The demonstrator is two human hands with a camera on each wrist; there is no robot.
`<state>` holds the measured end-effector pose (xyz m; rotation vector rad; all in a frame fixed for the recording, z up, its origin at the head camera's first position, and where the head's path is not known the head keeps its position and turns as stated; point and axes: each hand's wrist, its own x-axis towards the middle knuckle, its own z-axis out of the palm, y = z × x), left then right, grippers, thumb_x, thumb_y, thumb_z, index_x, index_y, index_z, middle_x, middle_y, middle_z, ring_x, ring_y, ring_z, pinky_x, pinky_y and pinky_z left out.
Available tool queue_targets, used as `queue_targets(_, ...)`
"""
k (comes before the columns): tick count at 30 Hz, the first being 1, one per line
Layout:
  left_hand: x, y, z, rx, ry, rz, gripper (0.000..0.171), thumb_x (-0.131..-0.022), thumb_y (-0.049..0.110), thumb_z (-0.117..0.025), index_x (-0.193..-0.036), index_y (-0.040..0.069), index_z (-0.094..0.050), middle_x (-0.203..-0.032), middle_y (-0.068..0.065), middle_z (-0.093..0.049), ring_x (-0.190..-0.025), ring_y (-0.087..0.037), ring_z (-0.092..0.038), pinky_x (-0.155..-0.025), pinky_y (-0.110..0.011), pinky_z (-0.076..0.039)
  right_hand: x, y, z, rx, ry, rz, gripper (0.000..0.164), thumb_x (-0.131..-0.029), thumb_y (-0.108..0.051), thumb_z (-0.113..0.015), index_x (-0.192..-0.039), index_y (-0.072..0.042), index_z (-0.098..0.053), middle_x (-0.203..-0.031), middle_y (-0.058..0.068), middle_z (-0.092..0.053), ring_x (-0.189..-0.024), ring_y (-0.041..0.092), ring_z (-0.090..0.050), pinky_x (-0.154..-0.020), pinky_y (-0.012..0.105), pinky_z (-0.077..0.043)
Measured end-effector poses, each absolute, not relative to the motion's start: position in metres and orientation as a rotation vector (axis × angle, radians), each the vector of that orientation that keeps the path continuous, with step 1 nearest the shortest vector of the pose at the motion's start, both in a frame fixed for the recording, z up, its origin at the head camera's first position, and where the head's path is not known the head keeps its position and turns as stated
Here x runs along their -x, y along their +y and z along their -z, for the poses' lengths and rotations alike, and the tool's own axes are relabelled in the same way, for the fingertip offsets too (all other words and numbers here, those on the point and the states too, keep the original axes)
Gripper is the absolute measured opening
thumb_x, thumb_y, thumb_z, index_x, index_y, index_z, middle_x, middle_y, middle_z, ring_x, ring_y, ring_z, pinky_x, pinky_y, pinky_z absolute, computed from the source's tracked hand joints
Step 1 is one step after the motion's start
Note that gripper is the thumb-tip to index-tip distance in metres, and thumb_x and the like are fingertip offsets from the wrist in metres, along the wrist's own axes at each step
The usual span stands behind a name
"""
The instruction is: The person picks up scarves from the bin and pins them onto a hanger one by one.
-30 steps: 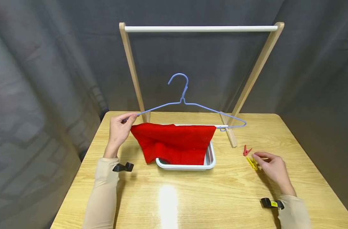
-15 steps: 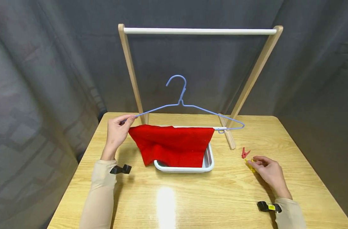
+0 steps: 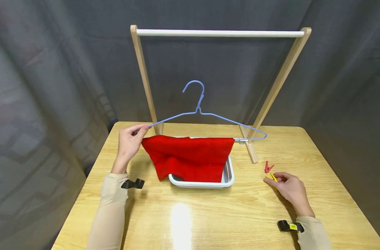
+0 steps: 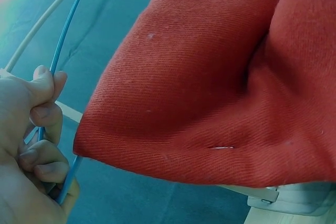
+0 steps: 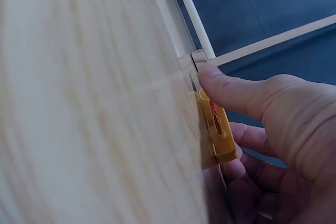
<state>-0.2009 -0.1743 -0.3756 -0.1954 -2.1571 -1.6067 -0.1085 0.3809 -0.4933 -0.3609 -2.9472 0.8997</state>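
"What is the right hand (image 3: 292, 189) doing?"

"Its thumb and fingers pinch the yellow clip (image 3: 272, 177), low at the table (image 3: 239, 215). Whether the clip touches the wood, one cannot tell."

"And the left hand (image 3: 128, 144)?"

"Its thumb and forefinger pinch the upper wire of the blue hanger (image 3: 200, 104) near the left end, and the other fingers curl round that corner."

"Where is the cloth?"

"The red cloth (image 3: 193, 158) hangs over the hanger's lower bar, its left corner just beside the left hand. The bar's right end pokes out bare."

"What sits past it?"

"The white tub (image 3: 202, 185), mostly screened by the cloth in the head view; its front rim and right end show. Whether cloth and rim touch is unclear."

"Farther out?"

"A red clip (image 3: 267, 168) lies on the table just beyond the yellow one. At the back stands the rack (image 3: 221, 33), with wooden legs and a white rod. The hanger's hook points up, apart from the rod, and a grey curtain (image 3: 236, 69) hangs behind."
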Motion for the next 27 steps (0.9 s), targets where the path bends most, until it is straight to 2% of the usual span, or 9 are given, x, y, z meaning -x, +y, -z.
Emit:
queue_targets(7, 0.2004, -0.1728, 0.3764, 0.193, -2.161, 1.632, 0.018, -0.100, 0.009, -0.074, -0.105, -0.006, -0.082, -0.079, 0.028, -0.071, -0.053, -0.002, -0.034, -0.048, -0.017, -0.025, 0.1097, 0.3817, 0.4954, 0.339, -2.971, -0.879, 0.061, -0.090, -0.052, -0.082, -0.117, 0.002, -0.076, -0.090, 0.006, -0.072, -0.073, 0.014, -0.056, -0.063, 0.027, -0.042)
queue_targets(12, 0.2009, -0.1744, 0.3788, 0.203, -2.161, 1.617, 0.018, -0.100, 0.010, -0.074, -0.106, -0.006, -0.081, -0.080, 0.027, -0.071, -0.052, -0.001, -0.033, -0.048, -0.017, -0.024, 0.1100, 0.3812, 0.4968, 0.309, -2.962, -0.887, 0.059, -0.091, -0.050, -0.082, -0.119, 0.002, -0.077, -0.091, 0.006, -0.073, -0.074, 0.014, -0.056, -0.063, 0.026, -0.042)
queue_targets(22, 0.2050, -0.1774, 0.3791, 0.216, -2.178, 1.598, 0.019, -0.100, 0.010, -0.074, -0.105, -0.006, -0.082, -0.080, 0.032, -0.071, -0.058, -0.002, -0.039, -0.051, -0.018, -0.028, 0.1057, 0.3822, 0.4961, 0.340, -2.865, -0.991, 0.057, -0.091, -0.048, -0.083, -0.120, 0.001, -0.077, -0.091, 0.006, -0.072, -0.072, 0.003, -0.054, -0.063, 0.021, -0.044)
queue_targets(27, 0.2068, -0.1753, 0.3780, 0.215, -2.165, 1.612, 0.017, -0.099, 0.009, -0.075, -0.103, -0.006, -0.082, -0.080, 0.029, -0.072, -0.059, -0.002, -0.041, -0.051, -0.018, -0.029, 0.1064, 0.3838, 0.4925, 0.331, -2.754, -1.099, 0.054, -0.093, -0.042, -0.083, -0.123, 0.002, -0.076, -0.086, -0.006, -0.070, -0.068, -0.002, -0.058, -0.062, 0.018, -0.046)
